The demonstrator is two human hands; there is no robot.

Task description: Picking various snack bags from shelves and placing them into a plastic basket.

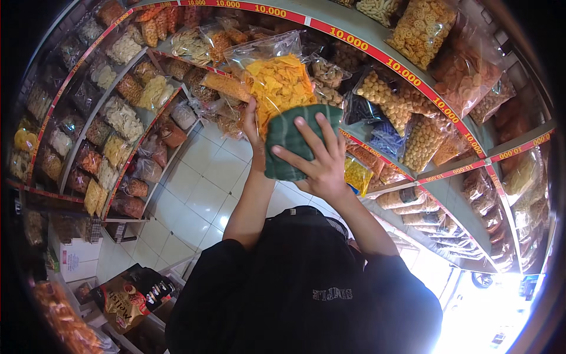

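A clear plastic bag of yellow-orange chips (281, 82) is held up before me, against the shelves. My left hand (253, 126) grips its left side, with the fingers partly hidden behind the bag. A folded dark green cloth with pale stripes (287, 137) lies against the lower part of the bag. Spread over the cloth, my right hand (318, 155) presses it to the bag with its fingertips. Beside the chips, at the left, is a narrow bag of orange snack (226, 86).
Curved shelves with red price strips (376, 51) hold many bagged snacks ahead and on both sides. Bags of round snacks (424, 141) lie at the right. White floor tiles (199, 194) show below. A dark printed pouch (128, 301) stands at the lower left, and bright light enters at the lower right.
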